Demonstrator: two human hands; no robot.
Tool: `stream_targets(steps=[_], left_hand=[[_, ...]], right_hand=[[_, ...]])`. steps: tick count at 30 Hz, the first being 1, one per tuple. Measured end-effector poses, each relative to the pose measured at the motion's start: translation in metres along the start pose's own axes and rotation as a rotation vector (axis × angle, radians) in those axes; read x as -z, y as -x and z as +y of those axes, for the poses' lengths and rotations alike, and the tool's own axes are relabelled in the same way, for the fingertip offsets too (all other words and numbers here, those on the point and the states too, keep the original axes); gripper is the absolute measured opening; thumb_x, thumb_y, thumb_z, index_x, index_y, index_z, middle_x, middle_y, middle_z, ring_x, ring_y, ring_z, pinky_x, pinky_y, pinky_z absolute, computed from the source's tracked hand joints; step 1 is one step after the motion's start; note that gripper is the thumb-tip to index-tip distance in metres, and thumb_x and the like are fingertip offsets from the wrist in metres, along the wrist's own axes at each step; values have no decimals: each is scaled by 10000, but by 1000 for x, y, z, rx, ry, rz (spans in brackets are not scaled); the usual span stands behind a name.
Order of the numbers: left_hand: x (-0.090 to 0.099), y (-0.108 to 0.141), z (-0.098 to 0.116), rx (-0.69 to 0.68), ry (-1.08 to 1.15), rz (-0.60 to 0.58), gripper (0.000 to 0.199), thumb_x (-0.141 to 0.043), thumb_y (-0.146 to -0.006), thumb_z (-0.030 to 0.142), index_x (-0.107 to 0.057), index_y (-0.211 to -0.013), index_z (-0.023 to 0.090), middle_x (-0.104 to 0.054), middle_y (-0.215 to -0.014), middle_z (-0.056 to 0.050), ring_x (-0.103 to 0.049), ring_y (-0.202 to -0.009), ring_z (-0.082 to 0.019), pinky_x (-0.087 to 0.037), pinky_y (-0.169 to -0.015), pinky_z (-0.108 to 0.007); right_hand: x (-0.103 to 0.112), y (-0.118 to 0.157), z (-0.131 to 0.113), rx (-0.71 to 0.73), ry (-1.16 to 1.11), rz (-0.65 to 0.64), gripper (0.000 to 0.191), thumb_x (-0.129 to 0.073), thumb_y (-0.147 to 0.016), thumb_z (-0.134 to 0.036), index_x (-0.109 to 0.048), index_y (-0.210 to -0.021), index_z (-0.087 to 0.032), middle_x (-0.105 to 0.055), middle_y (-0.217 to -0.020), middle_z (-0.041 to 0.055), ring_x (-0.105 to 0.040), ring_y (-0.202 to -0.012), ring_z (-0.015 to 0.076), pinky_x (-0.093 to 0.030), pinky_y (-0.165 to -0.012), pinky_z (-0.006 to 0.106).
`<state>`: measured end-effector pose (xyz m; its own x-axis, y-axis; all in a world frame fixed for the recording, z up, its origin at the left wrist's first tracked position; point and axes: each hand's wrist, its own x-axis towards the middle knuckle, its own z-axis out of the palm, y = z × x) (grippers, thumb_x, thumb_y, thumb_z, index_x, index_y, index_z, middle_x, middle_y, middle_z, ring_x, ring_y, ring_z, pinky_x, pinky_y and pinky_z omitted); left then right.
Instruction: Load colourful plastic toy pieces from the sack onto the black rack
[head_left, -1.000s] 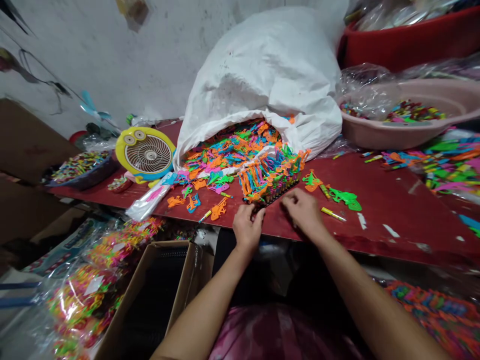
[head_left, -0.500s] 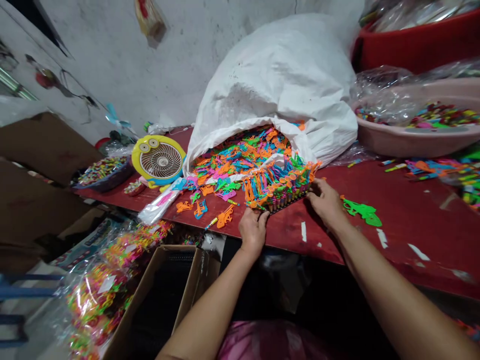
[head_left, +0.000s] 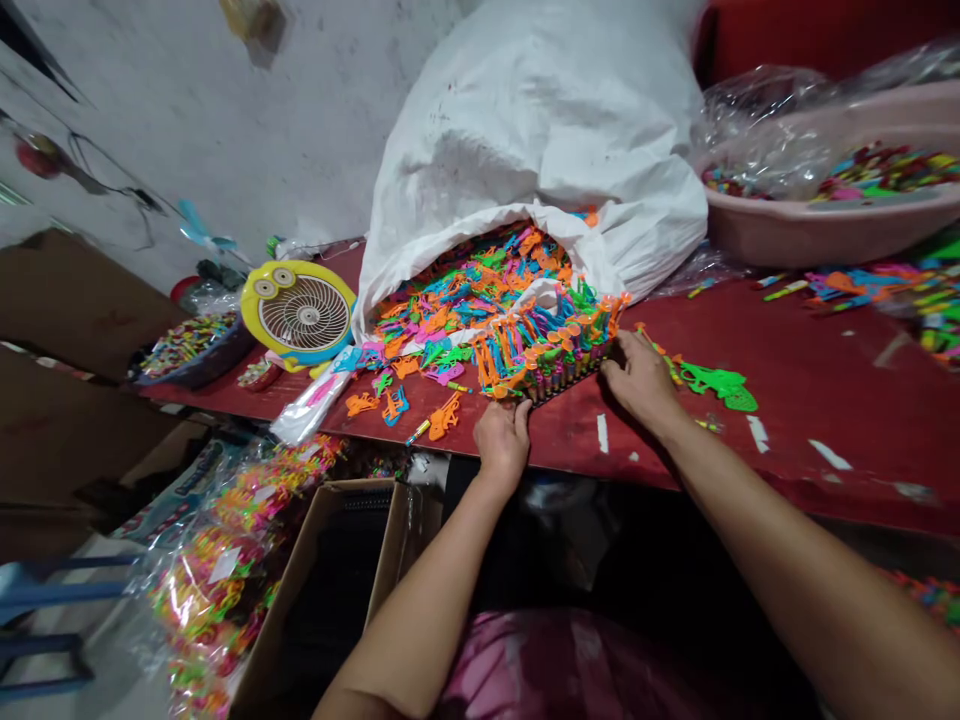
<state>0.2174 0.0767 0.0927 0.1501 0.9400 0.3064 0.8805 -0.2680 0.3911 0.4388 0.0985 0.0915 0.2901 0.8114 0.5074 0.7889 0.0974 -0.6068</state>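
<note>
A dark rack (head_left: 559, 392) packed with upright colourful plastic pieces (head_left: 551, 345) sits at the front part of the red table. My left hand (head_left: 502, 437) grips its near left corner, thumb on top. At its right end my right hand (head_left: 639, 375) is closed round the edge. Behind the rack, a big white sack (head_left: 540, 120) lies open, with orange, blue, green and pink pieces (head_left: 472, 290) spilling out. Loose orange pieces (head_left: 444, 416) lie left of the rack, and green ones (head_left: 720, 382) lie right of my right hand.
A yellow fan (head_left: 300, 312) and a dark basin (head_left: 196, 360) stand at the left of the red table (head_left: 795, 400). To the right is a pink basin (head_left: 825, 225). Below the table edge are a cardboard box (head_left: 384, 560) and bagged colourful pieces (head_left: 202, 590).
The camera view has shifted, so the table scene appears slightly higher and further left. More small pieces show beside my right hand. Both hands remain on the rack.
</note>
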Motion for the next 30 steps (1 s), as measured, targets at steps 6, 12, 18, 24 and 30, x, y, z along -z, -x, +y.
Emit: stream_targets(steps=[6, 12, 18, 24, 30], left_hand=[[2, -5, 4, 78, -71, -92, 369, -506, -966, 400, -722, -780, 164, -714, -767, -104, -678, -781, -216, -392, -653, -263], [8, 2, 2, 49, 97, -88, 260, -543, -943, 346, -677, -783, 190, -678, -721, -53, -646, -719, -189, -417, -653, -263], [24, 25, -12, -49, 400, 65, 278, -584, -909, 354, -585, -686, 189, -581, -682, -13, -566, -675, -152, -441, -640, -258], [36, 32, 0, 135, 636, 364, 340, -739, -794, 420, -557, -955, 182, -540, -762, 33, -496, -580, -79, -442, -570, -201], [63, 0, -9, -218, 464, 387, 200, -645, -893, 368, -647, -967, 182, -598, -779, -6, -560, -688, -110, -454, -660, -220]], right_hand=[[-2, 0, 0, 4, -31, 6, 295, -513, -725, -189, -604, -1005, -180, -584, -870, 78, -531, -838, 252, -430, -775, 371], [-7, 2, 1, -21, -44, 43, 243, -504, -729, -201, -567, -964, -192, -548, -858, 74, -513, -831, 254, -422, -747, 371], [-11, 4, 4, -7, -61, 73, 190, -491, -753, -196, -539, -936, -215, -521, -831, 57, -490, -786, 238, -401, -714, 359], [-11, 5, 3, 1, -48, 75, 218, -501, -746, -191, -541, -959, -212, -530, -837, 57, -496, -813, 239, -399, -733, 356], [-11, 7, 3, 20, -54, 60, 237, -493, -750, -200, -541, -982, -204, -540, -870, 64, -507, -842, 242, -408, -751, 359]])
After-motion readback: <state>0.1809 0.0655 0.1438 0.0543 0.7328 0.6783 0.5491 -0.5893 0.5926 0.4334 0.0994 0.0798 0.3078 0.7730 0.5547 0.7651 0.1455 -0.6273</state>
